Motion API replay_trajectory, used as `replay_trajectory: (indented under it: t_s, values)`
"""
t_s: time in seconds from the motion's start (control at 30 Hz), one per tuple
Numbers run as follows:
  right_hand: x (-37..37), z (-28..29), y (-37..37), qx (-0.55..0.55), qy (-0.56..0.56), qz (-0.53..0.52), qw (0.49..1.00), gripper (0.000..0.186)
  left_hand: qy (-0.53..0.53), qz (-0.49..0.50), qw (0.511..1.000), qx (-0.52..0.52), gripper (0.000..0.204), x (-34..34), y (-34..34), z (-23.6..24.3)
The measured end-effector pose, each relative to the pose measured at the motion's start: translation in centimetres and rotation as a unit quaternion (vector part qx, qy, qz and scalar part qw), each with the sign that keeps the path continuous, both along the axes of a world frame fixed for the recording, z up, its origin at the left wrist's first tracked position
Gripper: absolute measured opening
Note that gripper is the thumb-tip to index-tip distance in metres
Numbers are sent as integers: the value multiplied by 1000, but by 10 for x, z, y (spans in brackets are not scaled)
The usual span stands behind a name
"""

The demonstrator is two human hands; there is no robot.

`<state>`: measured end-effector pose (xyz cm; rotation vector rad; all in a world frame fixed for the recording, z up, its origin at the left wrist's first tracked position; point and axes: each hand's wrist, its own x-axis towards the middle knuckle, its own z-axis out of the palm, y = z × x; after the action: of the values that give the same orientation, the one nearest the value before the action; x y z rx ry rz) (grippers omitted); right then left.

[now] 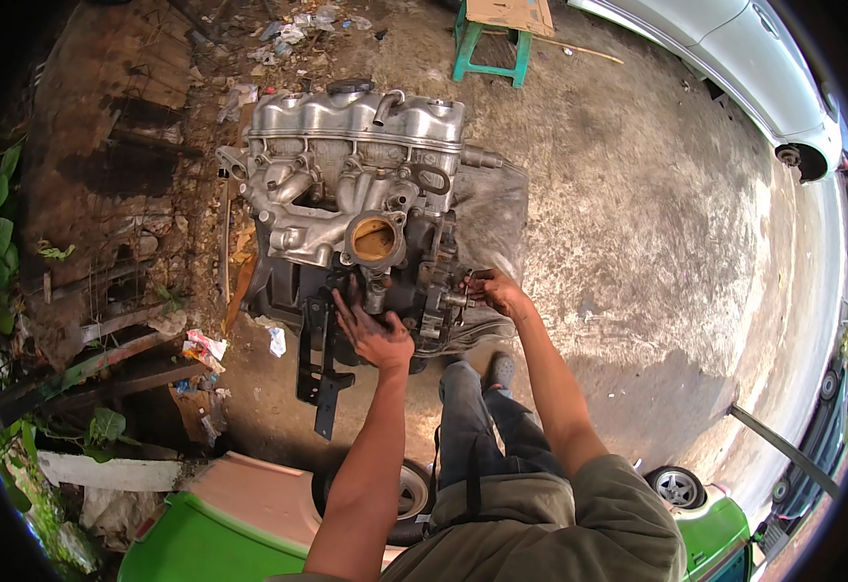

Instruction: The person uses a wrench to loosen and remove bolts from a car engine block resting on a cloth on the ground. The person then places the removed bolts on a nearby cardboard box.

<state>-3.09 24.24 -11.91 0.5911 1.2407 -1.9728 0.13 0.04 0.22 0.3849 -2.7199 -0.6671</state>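
Left hand (380, 339) spread against a car engine (356, 126) directly ahead, right hand (496, 291) curled at its side, grip unclear, a person apparently works a fitting there; next calls for steady left-hand bracing.

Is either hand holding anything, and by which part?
Cannot be told: the right hand is at small metal parts on the engine; the left hand is at its near side; neither grip shows clearly.
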Motion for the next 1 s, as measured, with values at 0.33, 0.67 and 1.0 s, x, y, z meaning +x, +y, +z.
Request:
replay_trajectory:
  t_s: [0.33, 0.67, 1.0]
  values:
    - [-2, -25, -24, 159, 86, 92, 979, 38, 3, -2, 1000, 6, 75, 0, -2, -2]
    - [-16, -44, -17, 90, 116, 135, 980, 33, -5, 4, 1000, 8, 78, -1, 0, 1]
    - [-30, -32, -25, 335, 229, 231, 884, 21, 11, -3, 1000, 1, 79, -2, 0, 3]
